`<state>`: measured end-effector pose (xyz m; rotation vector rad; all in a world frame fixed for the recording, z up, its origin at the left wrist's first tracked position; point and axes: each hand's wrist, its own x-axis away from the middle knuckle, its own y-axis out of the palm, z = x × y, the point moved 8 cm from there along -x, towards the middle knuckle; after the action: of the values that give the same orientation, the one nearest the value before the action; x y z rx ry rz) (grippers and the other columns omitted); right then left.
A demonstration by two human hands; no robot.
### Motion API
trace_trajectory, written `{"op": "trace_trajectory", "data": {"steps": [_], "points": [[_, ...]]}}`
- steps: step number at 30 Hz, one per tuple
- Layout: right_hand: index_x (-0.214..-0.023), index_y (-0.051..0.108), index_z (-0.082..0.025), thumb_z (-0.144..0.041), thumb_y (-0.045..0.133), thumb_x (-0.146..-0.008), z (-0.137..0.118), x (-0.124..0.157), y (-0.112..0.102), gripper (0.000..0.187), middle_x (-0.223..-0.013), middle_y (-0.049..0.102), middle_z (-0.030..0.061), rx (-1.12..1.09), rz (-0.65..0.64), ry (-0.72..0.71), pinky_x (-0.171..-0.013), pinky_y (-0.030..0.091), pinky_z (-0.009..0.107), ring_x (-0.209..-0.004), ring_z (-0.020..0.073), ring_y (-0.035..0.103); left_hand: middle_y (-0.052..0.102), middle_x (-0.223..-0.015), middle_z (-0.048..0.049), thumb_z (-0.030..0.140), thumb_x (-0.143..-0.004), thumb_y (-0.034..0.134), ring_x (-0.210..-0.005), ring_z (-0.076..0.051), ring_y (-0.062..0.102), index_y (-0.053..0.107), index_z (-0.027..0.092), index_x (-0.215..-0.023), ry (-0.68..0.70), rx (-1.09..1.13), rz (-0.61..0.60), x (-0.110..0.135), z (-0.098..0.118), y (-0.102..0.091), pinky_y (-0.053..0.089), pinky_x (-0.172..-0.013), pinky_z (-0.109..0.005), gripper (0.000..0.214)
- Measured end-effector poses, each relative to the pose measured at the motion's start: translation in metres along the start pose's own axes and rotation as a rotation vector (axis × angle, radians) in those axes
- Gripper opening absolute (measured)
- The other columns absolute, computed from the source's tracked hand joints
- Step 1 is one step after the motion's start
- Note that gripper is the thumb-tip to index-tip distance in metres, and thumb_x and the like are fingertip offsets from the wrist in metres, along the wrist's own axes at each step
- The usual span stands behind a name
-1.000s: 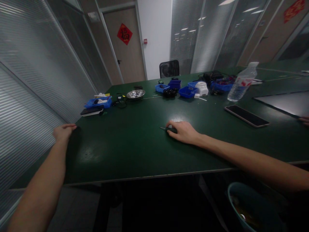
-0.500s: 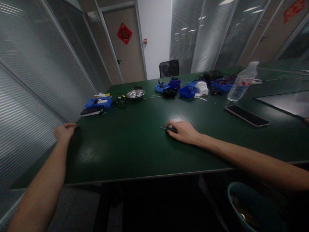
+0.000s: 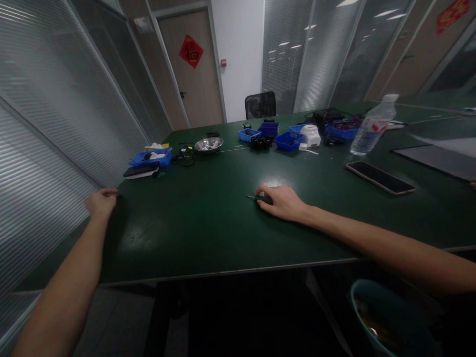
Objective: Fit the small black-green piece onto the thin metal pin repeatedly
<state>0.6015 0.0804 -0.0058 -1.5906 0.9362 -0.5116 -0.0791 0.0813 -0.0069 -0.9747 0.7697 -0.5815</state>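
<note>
My right hand (image 3: 281, 202) rests on the green table (image 3: 193, 223), its fingers closed round the dark handle of a small screwdriver (image 3: 265, 200). The thin metal shaft points left, and its tip lies low over the tabletop. At the table's left edge is my left hand (image 3: 101, 202), its fingers pressed together. Whether anything sits between them I cannot make out.
Beyond lie blue trays (image 3: 288, 141), a metal bowl (image 3: 208, 145) and cables (image 3: 186, 156). To the right are a phone (image 3: 379, 177), a tilted water bottle (image 3: 375, 126) and a dark grey flat sheet (image 3: 439, 161). Below the front edge hangs a teal bin (image 3: 359, 292).
At the far right, the flat sheet's shiny surface now looks dull grey, with a pale blurred sheet behind it. Both my hands and the screwdriver have stayed almost still.
</note>
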Motion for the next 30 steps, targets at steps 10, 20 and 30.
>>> {"op": "trace_trajectory", "data": {"steps": [10,20,30], "points": [[-0.132,0.065,-0.021,-0.041,0.057,-0.105,-0.004,0.001,-0.003,0.035,-0.098,0.078,0.0080,-0.029,-0.001,-0.003,-0.074,0.046,0.034,-0.084,0.0246,0.069,0.073,-0.116,-0.0211,0.016,-0.097,0.054,-0.104,-0.031,0.063,0.077,0.004,-0.126,0.214,-0.299,-0.048,0.014,0.032,-0.003,0.048,-0.096,-0.038,0.038],[-0.130,0.066,-0.022,-0.042,0.058,-0.104,-0.003,0.000,-0.002,0.034,-0.094,0.077,0.0069,-0.004,0.035,-0.020,-0.070,0.042,0.034,-0.081,0.0244,0.068,0.068,-0.103,-0.0204,0.036,-0.101,0.051,-0.093,-0.030,0.058,0.075,0.000,-0.118,0.224,-0.449,-0.146,0.046,0.068,-0.018,0.045,-0.082,-0.035,0.046],[-0.130,0.066,-0.022,-0.042,0.058,-0.104,-0.002,0.001,-0.001,0.035,-0.094,0.076,0.0072,-0.022,0.033,-0.028,-0.069,0.040,0.033,-0.080,0.0236,0.067,0.066,-0.092,-0.0092,0.028,-0.098,0.061,-0.084,-0.023,0.052,0.072,0.004,-0.127,0.201,-0.291,-0.069,0.033,0.046,-0.020,0.032,-0.072,-0.025,0.039]]}}
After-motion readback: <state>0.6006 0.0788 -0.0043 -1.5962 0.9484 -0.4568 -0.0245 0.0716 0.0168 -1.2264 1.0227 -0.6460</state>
